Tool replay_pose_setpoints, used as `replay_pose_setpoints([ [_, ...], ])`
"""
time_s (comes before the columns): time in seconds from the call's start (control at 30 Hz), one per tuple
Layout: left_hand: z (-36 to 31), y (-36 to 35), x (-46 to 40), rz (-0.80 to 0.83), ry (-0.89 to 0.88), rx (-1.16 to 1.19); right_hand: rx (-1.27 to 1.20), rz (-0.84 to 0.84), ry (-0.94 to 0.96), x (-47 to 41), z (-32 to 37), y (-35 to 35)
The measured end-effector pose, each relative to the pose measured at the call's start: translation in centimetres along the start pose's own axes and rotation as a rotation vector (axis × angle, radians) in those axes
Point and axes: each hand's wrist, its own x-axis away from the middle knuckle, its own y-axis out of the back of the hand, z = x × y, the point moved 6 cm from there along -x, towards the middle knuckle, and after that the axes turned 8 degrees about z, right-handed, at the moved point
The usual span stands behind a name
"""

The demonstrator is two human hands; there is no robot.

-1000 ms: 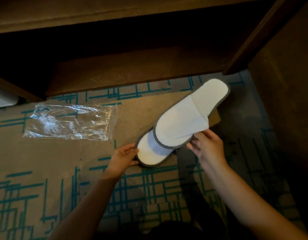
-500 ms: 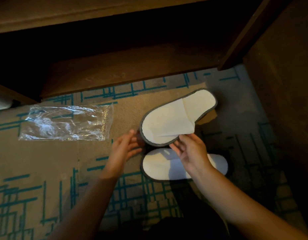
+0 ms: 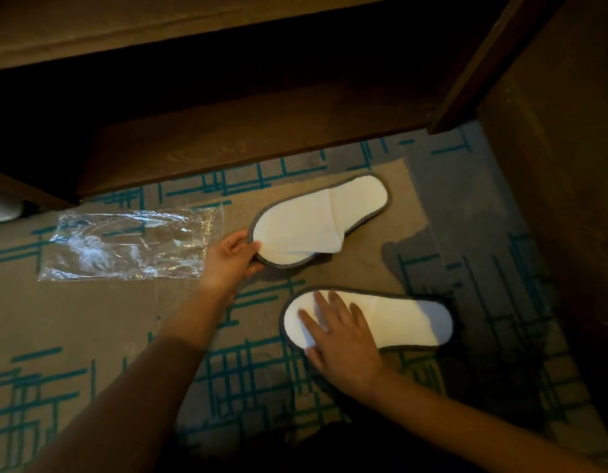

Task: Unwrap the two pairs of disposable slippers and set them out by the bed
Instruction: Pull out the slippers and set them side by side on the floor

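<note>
Two white disposable slippers with grey trim lie on the patterned carpet (image 3: pixel 108 336). The far slipper (image 3: pixel 329 216) lies at an angle with its toe to the left, and my left hand (image 3: pixel 232 257) grips its toe edge. The near slipper (image 3: pixel 398 322) lies flat with its toe to the left. My right hand (image 3: pixel 343 339) rests flat on its toe part with the fingers spread. An empty clear plastic wrapper (image 3: pixel 125 245) lies on the carpet to the left of the far slipper.
A dark wooden bed base (image 3: pixel 244 131) runs across the top, with deep shadow under its overhang. A wooden post (image 3: pixel 483 63) and a wooden panel (image 3: pixel 562 165) stand at the right. A white object (image 3: pixel 2 208) shows at the left edge.
My right hand let go of the far slipper and moved down onto the near one. My left hand moved up and took hold of the far slipper's toe; that slipper now lies on the carpet.
</note>
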Motion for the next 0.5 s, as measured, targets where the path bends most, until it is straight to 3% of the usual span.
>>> replay_pose_setpoints([
  [0.13,2.0,-0.7,-0.7,0.105,0.148,-0.194,0.159,0.119,0.071,-0.2,-0.5,-0.8],
  [0.2,1.9,-1.0,-1.4,0.139,0.13,-0.444,0.184,0.087,0.156,-0.3,-1.1,-0.3],
  [0.3,0.3,-1.2,-2.5,0.175,-0.022,-0.863,0.193,0.198,0.203,0.3,-1.4,1.0],
  [0.4,-1.8,-2.2,-2.8,0.292,-0.142,-1.277,0.206,0.196,0.204,1.8,-1.5,1.7],
  [0.5,-4.7,-3.4,-2.7,0.409,-0.46,-1.416,0.051,0.182,0.083,3.0,-1.1,3.1],
])
